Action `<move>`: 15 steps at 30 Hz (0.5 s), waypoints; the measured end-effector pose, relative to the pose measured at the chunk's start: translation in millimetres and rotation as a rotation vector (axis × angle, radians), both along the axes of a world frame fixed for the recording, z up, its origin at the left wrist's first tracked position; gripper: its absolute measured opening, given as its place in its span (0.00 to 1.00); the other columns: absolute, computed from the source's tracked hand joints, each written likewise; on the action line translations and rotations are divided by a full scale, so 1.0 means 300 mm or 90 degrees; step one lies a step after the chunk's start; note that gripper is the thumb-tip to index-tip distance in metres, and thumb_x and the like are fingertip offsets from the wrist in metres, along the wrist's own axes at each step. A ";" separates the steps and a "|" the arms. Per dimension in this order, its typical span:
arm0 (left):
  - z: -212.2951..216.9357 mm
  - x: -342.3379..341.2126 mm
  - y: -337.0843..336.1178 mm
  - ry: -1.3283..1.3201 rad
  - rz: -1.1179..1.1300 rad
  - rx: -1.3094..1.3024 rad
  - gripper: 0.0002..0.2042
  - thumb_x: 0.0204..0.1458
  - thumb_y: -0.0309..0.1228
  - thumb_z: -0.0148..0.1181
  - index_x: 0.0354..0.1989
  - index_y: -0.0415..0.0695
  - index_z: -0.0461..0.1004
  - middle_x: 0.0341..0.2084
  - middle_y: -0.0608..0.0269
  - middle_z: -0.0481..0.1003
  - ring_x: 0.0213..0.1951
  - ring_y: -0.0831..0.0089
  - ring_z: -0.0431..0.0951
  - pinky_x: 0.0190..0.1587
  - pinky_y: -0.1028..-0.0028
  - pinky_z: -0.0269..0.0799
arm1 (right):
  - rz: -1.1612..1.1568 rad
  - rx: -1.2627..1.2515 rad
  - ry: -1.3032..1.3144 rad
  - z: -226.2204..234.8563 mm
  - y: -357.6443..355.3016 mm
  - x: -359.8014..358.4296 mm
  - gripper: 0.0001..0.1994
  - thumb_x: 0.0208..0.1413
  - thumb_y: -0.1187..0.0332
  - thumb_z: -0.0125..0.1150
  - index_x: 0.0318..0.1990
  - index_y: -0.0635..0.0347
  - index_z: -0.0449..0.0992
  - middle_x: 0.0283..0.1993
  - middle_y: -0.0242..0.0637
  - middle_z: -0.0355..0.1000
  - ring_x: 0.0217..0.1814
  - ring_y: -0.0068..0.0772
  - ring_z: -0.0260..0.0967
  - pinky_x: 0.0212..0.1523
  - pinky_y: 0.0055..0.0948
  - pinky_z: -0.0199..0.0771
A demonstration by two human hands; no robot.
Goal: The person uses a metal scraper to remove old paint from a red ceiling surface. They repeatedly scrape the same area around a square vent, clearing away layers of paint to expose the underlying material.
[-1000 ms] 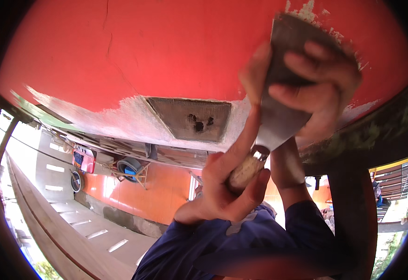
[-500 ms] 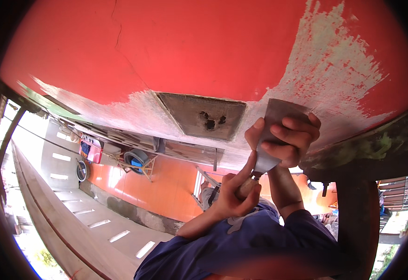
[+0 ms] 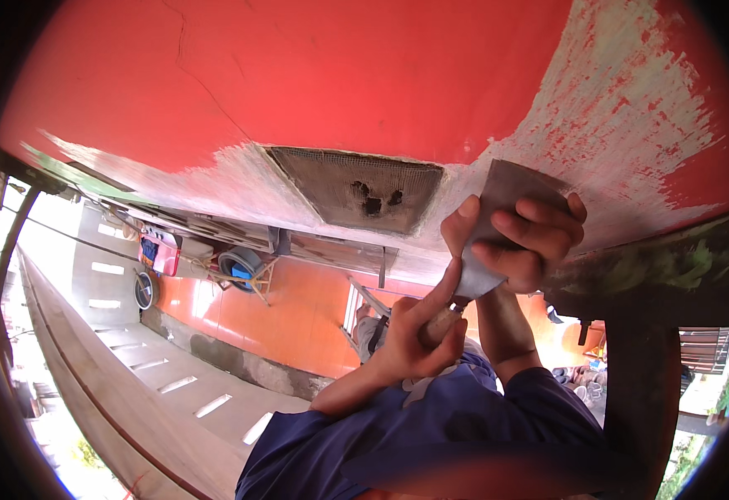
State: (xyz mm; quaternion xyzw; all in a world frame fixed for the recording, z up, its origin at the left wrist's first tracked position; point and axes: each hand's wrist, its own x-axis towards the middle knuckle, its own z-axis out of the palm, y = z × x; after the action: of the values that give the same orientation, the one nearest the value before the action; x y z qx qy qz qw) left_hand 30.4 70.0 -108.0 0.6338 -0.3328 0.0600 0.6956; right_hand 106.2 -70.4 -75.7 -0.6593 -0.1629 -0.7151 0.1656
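Note:
A wide grey metal putty knife is held up in front of the wall, its broad edge upward and its handle low on the left. My left hand wraps round that handle, the index finger stretched along toward the blade. Around the blade itself closes my right hand, with several fingers lying across its face. Behind the blade, the red surface carries a rough whitish patch. I cannot tell whether the blade touches it.
A screened vent opening with torn holes sits left of the blade. A dark beam and post stand at right. Far below, the orange floor holds a grey tub on a stand. A pale ledge runs down the left.
The putty knife and both hands have shifted slightly up and right in the picture, still gripping the same way. The view has tilted a little, moving the vent slightly higher.

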 end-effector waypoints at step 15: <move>0.099 0.045 0.025 0.022 -0.058 0.009 0.33 0.45 0.20 0.54 0.64 0.28 0.55 0.26 0.53 0.79 0.21 0.75 0.77 0.27 0.81 0.67 | 0.011 -0.045 0.006 0.105 0.007 0.006 0.22 0.35 0.72 0.73 0.26 0.33 0.62 0.36 0.13 0.64 0.45 0.22 0.65 0.57 0.38 0.58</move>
State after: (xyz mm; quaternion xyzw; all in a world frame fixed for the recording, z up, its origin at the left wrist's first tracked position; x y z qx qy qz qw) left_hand 44.0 77.4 -78.3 0.6239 -0.3496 0.0152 0.6988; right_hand 108.2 -68.2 -44.1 -0.6667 -0.1928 -0.7044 0.1490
